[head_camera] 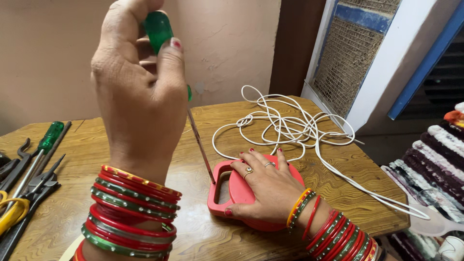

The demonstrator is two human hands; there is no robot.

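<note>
Left hand (140, 92) raised, back to camera, fingers closed round the green handle of a screwdriver (198, 140); shaft slants down to 5 o'clock, tip at the red case's (232, 191) handle slot. Right hand (266, 186) lies flat on the case, fingers spread. White cord (285, 125) coiled at 12 o'clock from the case.

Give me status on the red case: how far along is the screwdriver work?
Done: nothing visibly removed; the red case looks closed and lies flat on the wooden table. In hand: the left hand holds the green-handled screwdriver, its tip at the case's handle end, while the right hand presses the case down. Left: the white cord lies loosely tangled; any screws are hidden.
</note>
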